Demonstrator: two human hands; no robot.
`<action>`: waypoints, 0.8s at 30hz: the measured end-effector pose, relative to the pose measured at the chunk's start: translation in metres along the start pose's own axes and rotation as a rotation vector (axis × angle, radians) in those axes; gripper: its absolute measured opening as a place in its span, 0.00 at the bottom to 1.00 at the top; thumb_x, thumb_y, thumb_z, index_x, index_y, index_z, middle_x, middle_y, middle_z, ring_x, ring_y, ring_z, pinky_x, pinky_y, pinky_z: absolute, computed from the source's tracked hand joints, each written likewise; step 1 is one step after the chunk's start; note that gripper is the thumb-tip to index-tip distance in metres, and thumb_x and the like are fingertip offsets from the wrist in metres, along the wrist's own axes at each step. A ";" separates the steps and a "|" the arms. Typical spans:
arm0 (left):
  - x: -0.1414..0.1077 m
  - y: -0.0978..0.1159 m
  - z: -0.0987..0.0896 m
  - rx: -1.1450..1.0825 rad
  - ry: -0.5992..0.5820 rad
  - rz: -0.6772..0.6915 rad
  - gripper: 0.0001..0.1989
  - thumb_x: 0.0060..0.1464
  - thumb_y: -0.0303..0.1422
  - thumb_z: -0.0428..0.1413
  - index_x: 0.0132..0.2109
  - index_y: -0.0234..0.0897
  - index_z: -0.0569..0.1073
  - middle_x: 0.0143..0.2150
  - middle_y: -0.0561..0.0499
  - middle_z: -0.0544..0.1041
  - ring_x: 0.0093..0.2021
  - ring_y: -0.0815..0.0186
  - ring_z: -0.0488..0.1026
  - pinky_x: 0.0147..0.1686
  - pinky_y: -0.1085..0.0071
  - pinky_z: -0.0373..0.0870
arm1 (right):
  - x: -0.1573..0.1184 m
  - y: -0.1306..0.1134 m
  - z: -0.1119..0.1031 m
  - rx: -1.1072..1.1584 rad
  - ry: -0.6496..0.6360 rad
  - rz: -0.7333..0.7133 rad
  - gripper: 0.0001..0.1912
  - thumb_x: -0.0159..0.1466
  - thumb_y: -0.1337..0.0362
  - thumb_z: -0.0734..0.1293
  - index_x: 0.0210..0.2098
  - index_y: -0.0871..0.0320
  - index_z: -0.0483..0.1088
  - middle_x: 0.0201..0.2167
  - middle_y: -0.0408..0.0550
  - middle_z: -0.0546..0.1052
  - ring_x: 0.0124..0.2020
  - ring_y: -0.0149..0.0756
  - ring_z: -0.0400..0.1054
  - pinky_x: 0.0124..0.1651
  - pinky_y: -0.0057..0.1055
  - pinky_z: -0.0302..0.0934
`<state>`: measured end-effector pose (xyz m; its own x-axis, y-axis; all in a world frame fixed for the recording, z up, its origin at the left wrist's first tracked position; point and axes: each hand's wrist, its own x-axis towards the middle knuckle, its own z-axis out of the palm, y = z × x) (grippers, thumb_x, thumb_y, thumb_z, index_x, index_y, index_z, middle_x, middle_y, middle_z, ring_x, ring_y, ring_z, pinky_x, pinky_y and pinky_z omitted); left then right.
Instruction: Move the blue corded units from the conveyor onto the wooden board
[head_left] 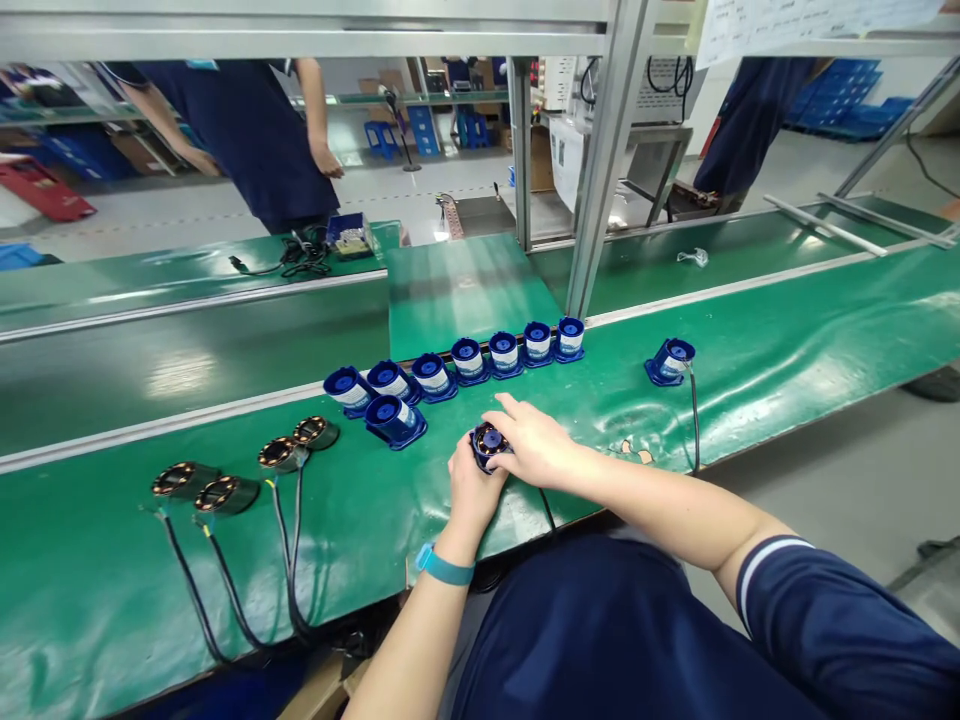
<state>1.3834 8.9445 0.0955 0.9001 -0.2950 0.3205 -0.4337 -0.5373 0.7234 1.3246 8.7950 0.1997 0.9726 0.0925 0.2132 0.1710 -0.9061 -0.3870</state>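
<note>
Both hands are on a blue motor housing [491, 440] with copper windings visible inside its round top. My left hand [474, 492] wraps its near left side, closed on it. From the right, my right hand [536, 440] grips the upper rim, fingers over the far side and thumb at the near edge. A black cable [548, 510] comes out from under my right hand toward the bench edge. Past my hands stands a row of similar blue housings [468, 360] with white labels, and another blue housing [395, 422] sits in front of the row.
Several wound stators [226, 493] with black cables lie on the green bench [360, 540] at left. A blue housing with a cable [670, 362] stands at right. Behind are a metal post [600, 170], a conveyor belt [300, 335], and a person [240, 140] across the line.
</note>
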 end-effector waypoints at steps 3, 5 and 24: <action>-0.001 0.001 0.001 -0.002 0.009 0.020 0.31 0.48 0.35 0.62 0.59 0.38 0.66 0.55 0.39 0.77 0.56 0.49 0.74 0.58 0.48 0.70 | -0.003 0.010 0.018 0.135 0.028 -0.096 0.26 0.60 0.58 0.77 0.54 0.60 0.70 0.58 0.60 0.70 0.58 0.50 0.65 0.60 0.49 0.63; -0.001 0.001 0.001 0.000 0.011 0.031 0.30 0.48 0.34 0.61 0.59 0.38 0.66 0.54 0.39 0.77 0.56 0.49 0.74 0.59 0.48 0.70 | -0.003 0.018 0.032 0.249 0.044 -0.108 0.26 0.60 0.63 0.76 0.55 0.60 0.69 0.56 0.57 0.71 0.58 0.47 0.66 0.62 0.47 0.62; -0.116 0.039 -0.022 -0.253 -0.545 0.127 0.34 0.61 0.38 0.58 0.71 0.40 0.59 0.71 0.38 0.65 0.71 0.51 0.62 0.70 0.45 0.60 | -0.002 0.032 0.040 0.369 0.551 -0.178 0.25 0.63 0.59 0.72 0.55 0.56 0.63 0.55 0.59 0.72 0.59 0.47 0.66 0.63 0.49 0.63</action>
<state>1.2629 8.9749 0.1002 0.6627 -0.7417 0.1033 -0.4527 -0.2869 0.8442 1.3343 8.7822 0.1504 0.7193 -0.0852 0.6894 0.4584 -0.6874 -0.5633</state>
